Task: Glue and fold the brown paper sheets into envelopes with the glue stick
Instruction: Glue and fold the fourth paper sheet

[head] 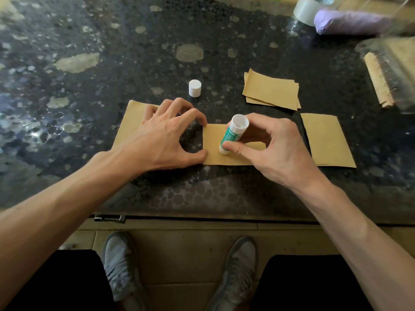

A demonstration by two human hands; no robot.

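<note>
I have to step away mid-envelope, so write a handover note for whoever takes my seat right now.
Left hand: fingertips press the left edge of the centre sheet onto the table.
Right hand: grips the uncapped glue stick, which is tilted with its lower end on that sheet.
The cap stands beyond the left hand. A larger sheet lies under that hand. The stack of brown pieces and a single piece lie to the right.
Done: the stack looks folded, possibly finished.
Left: glue and fold the centre sheet, then the rest, and recap the stick.
</note>
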